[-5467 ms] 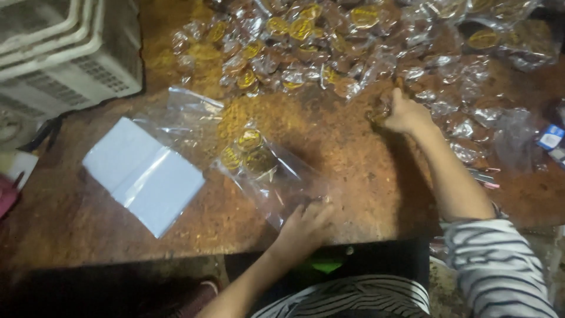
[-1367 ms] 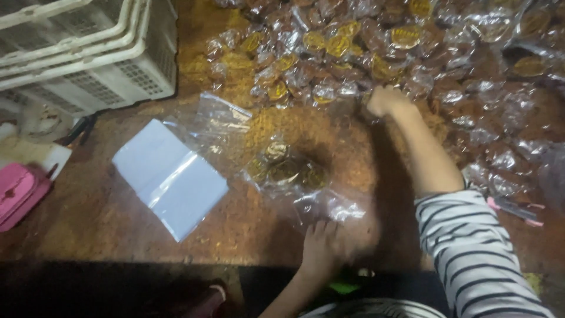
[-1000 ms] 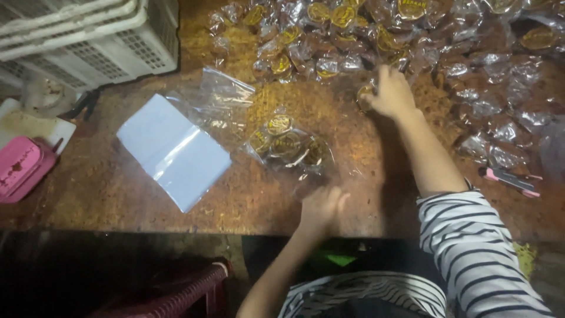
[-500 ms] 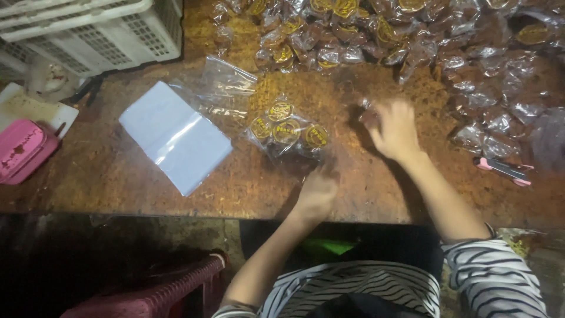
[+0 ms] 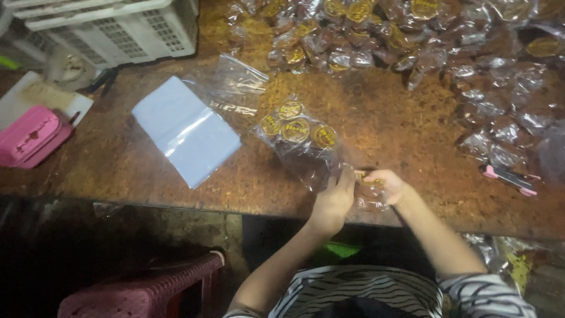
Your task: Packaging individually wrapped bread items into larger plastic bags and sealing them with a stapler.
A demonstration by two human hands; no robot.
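A clear plastic bag (image 5: 301, 144) lies on the brown wooden table (image 5: 406, 126), holding several small round packets with yellow labels. My left hand (image 5: 334, 197) grips the bag's open mouth at the table's near edge. My right hand (image 5: 385, 185) is just beside it, fingers closed on one small wrapped packet (image 5: 369, 184) at the bag's opening. A large heap of the same wrapped packets (image 5: 376, 29) covers the far and right side of the table.
A stack of flat empty plastic bags (image 5: 185, 129) lies left of the filled bag. White plastic crates (image 5: 112, 26) stand at far left, a pink box (image 5: 29, 135) at the left edge, a pink-handled tool (image 5: 509, 178) at right, a red stool (image 5: 141, 288) below.
My right hand has come back from the heap to the bag's mouth with a packet. My left hand has kept hold of the bag's near end.
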